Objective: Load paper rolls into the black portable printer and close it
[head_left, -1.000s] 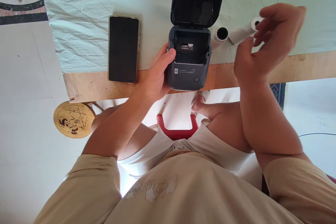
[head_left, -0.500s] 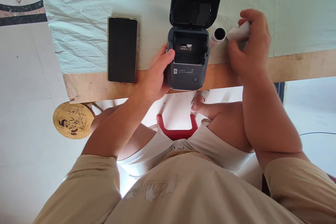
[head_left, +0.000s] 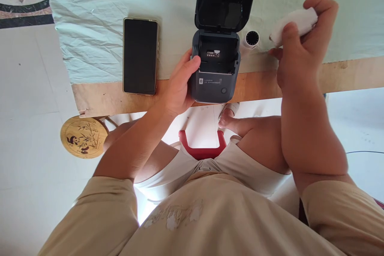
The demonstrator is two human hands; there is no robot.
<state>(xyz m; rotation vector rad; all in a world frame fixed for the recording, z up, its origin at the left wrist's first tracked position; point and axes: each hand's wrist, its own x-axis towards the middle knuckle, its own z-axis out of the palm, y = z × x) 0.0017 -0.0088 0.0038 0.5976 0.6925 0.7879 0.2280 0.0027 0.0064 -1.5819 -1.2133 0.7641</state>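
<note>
A dark grey portable label printer (head_left: pixel 214 84) sits at the table's front edge, its black lid (head_left: pixel 220 12) swung up. Its inner bay shows a small printed sticker and no roll. My left hand (head_left: pixel 181 82) grips the printer's left side, thumb on the top edge. In my right hand (head_left: pixel 303 52), off to the right above the cloth, is a white paper-like piece (head_left: pixel 300 24), pinched between thumb and fingers; its exact kind is unclear. Between printer and right hand stands a white cylinder (head_left: pixel 245 53) with a black round end facing up.
A phone with a dark screen (head_left: pixel 140 56) lies left of the printer. Pale green cloth (head_left: pixel 96 28) covers the table, leaving a bare wooden front edge (head_left: pixel 99 98). Below are a round wooden stool (head_left: pixel 85 138) with a panda picture and a red stool edge (head_left: pixel 204 153) between my legs.
My right hand has moved right and slightly up, away from the white cylinder, carrying the white piece, which now shows more fully. My left hand and the printer have barely moved.
</note>
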